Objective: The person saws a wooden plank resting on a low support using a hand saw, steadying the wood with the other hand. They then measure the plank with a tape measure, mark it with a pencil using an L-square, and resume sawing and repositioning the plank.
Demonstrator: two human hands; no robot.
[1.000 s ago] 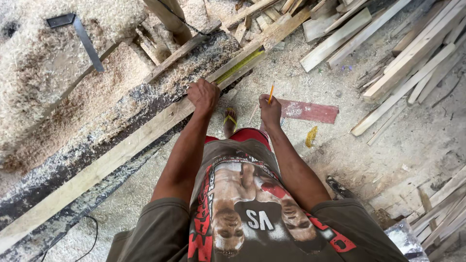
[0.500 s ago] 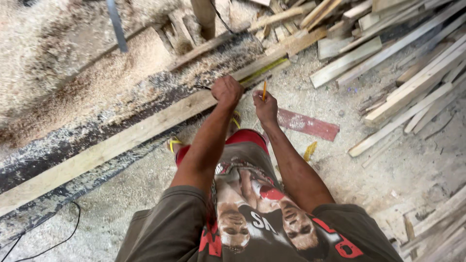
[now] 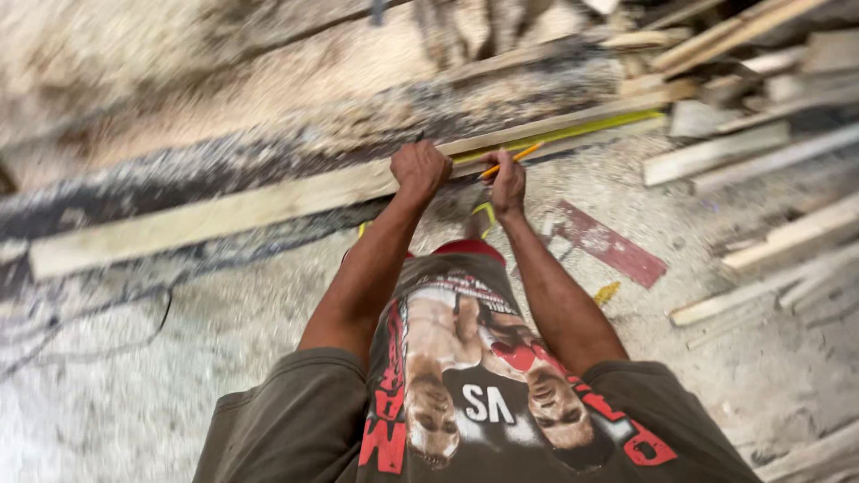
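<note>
A long pale wooden plank (image 3: 268, 201) lies slantwise across a dusty floor in the head view. My left hand (image 3: 419, 168) is closed and presses down on the plank near its middle. A yellow strip, likely a tape measure blade (image 3: 573, 130), runs along the plank's right part. My right hand (image 3: 506, 179) holds an orange pencil (image 3: 510, 159) with its tip at the plank's edge, right beside my left hand. The frame is blurred by motion.
Loose planks and offcuts (image 3: 761, 152) are piled at the right and top right. A dark red board (image 3: 613, 243) lies on the floor by my right arm. Sawdust (image 3: 224, 80) covers the ground beyond the plank. A black cable (image 3: 134, 326) trails at the left.
The view has swung left and the plank now sits lower in the picture. Both hands stay on the plank, my right hand's pencil now tilted down to the plank's edge.
</note>
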